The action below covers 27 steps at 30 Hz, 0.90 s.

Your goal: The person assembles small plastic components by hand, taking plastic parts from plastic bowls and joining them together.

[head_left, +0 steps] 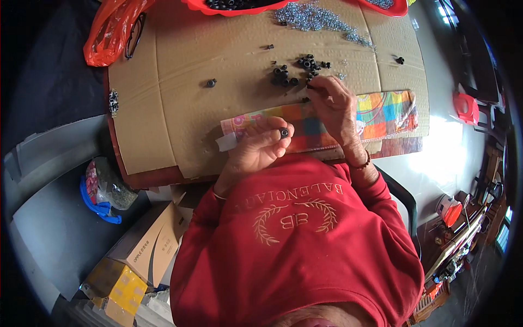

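"From the head view, how far along does it look?"

"Only partway, I'd judge. The left hand (pixel 261 144) has one round black piece (pixel 284 133) clamped between thumb and fingertips, its open end facing up, over the checked cloth (pixel 384 111)."

"And the right hand (pixel 335 103)?"

"It reaches past the cloth to the near edge of the loose black pieces (pixel 281 75). Thumb and finger look close together there, but I cannot tell whether anything is pinched between them."

"So what's left?"

"Plenty, by the look of it. Those loose pieces lie bunched on the cardboard (pixel 188 109), with a few strays well apart from them. The red basin (pixel 239 12) at the far edge holds many more black ones."

"What about the clear bluish bits?"

"A heap of clear bluish bits (pixel 313 17) is spread beside the basin, and the red dish (pixel 402 10) farther right has more."

"Anything done?"

"I can't say. The pieces are too small for me to tell finished from unfinished, and I can't make out a separate finished pile."
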Tool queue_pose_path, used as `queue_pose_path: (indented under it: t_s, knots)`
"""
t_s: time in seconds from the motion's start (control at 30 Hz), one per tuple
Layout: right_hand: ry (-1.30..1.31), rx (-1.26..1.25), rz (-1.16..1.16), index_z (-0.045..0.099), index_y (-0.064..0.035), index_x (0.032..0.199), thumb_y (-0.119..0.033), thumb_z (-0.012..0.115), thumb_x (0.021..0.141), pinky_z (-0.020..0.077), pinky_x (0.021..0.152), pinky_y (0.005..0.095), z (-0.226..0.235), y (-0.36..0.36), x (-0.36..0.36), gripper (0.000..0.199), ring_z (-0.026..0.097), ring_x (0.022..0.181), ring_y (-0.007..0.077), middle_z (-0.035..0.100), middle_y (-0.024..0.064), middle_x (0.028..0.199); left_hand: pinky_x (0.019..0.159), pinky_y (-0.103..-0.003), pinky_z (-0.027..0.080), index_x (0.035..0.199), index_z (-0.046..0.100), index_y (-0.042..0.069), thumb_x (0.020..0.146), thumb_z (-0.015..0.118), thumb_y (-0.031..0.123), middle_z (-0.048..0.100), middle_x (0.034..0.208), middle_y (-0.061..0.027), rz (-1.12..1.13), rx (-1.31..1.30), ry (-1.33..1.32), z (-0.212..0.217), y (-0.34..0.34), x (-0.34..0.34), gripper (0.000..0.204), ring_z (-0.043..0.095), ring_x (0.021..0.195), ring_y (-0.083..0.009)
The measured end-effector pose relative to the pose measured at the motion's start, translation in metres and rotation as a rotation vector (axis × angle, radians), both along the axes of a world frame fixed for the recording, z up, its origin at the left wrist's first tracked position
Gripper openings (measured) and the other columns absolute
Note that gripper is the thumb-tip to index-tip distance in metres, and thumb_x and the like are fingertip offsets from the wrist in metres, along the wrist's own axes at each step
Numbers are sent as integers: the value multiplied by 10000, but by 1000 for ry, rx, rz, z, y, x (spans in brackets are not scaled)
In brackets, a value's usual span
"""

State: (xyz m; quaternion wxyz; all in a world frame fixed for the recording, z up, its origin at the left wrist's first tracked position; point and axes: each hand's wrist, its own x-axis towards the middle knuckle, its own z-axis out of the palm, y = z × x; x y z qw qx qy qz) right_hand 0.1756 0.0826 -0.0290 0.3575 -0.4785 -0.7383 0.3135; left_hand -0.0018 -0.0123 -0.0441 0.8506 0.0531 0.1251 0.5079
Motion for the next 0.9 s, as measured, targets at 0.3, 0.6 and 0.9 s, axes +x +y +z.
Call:
queue_pose_path:
  t_s: [0.3, 0.6, 0.9]
  knots:
    - [863, -709, 153, 612, 1, 991, 16, 613, 808, 492, 664, 268, 11, -6, 20, 183, 603, 774, 142, 649, 93, 880, 631, -206, 470, 1039, 602, 63, 848, 585, 56, 564, 970, -89, 20, -19, 57, 4, 4, 19, 193, 557, 777, -112]
    - [860, -748, 232, 614, -6, 945, 1, 575, 847, 529, 705, 300, 17, -12, 34, 106, 627, 826, 161, 649, 114, 927, 644, -224, 462, 1050, 587, 56, 847, 593, 74, 560, 955, -87, 59, -63, 107, 12, 2, 34, 204, 540, 787, -106]
    - [586, -457, 219, 602, -6, 885, 85, 605, 772, 488, 668, 229, 19, -14, 40, 146, 573, 748, 112, 609, 44, 851, 634, -220, 473, 1041, 584, 43, 845, 604, 92, 563, 948, -88, 74, -35, 114, 11, 11, 31, 203, 541, 774, -109]
